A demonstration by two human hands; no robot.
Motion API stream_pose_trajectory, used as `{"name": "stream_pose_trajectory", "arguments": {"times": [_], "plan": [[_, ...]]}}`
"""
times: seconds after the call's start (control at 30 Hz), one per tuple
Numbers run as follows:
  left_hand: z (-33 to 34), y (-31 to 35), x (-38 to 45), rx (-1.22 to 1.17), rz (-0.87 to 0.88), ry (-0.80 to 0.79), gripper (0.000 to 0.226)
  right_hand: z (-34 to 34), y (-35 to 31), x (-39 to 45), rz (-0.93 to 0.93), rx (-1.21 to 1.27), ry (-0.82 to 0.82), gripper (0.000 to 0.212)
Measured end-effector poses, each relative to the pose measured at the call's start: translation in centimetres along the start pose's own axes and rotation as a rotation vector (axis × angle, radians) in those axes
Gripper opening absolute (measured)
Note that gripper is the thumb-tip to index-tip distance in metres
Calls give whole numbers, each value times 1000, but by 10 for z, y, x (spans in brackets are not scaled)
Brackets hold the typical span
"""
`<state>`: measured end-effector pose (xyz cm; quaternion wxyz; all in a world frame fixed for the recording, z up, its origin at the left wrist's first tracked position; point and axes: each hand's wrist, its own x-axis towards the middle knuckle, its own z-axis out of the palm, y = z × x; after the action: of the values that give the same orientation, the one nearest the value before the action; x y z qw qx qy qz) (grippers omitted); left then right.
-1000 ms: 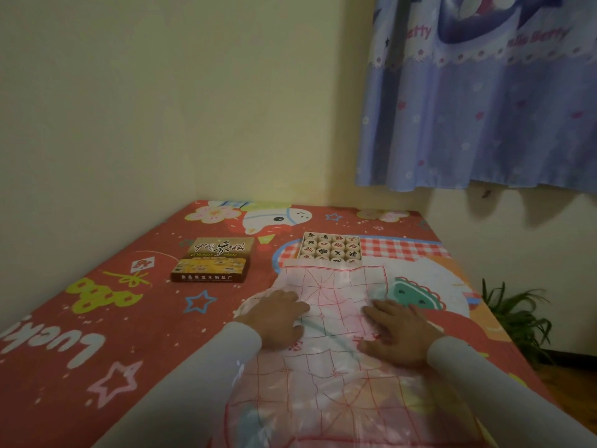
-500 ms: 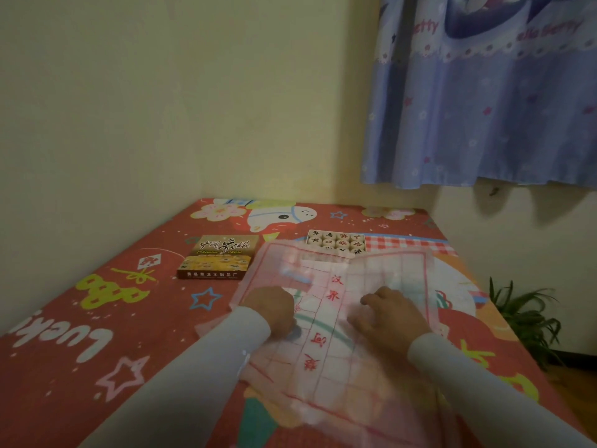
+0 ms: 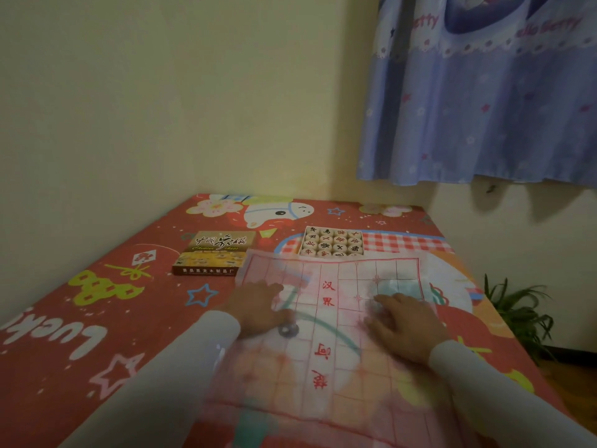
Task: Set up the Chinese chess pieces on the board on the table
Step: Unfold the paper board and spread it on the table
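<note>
Thin, translucent plastic chess board [image 3: 336, 321], printed with a red grid and red river characters down its middle, spread flat on the red cartoon-print table [image 3: 97, 318]. Round wooden Chinese chess pieces [image 3: 332, 243], marked in red or black, packed face-up in rows in an open tray [image 3: 302, 244] just beyond the board's far edge, none on the grid.

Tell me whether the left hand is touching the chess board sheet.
Touching. The head view shows the left hand lying flat, palm down, on the translucent chess board sheet, its fingers spread over the red grid lines.
</note>
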<state>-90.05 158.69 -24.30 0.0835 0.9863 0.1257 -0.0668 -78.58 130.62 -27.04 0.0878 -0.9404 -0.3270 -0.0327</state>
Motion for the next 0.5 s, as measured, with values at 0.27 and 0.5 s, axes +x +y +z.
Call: {"name": "stream_pose_trajectory", "arguments": {"times": [0.27,0.5], "plan": [[10,2,15,96,55,151,65,-4,3,7,72,-44,60,62],[28,-4,25,84,-9,-46,89,2,19,-1,96,-44,-209,99]]}}
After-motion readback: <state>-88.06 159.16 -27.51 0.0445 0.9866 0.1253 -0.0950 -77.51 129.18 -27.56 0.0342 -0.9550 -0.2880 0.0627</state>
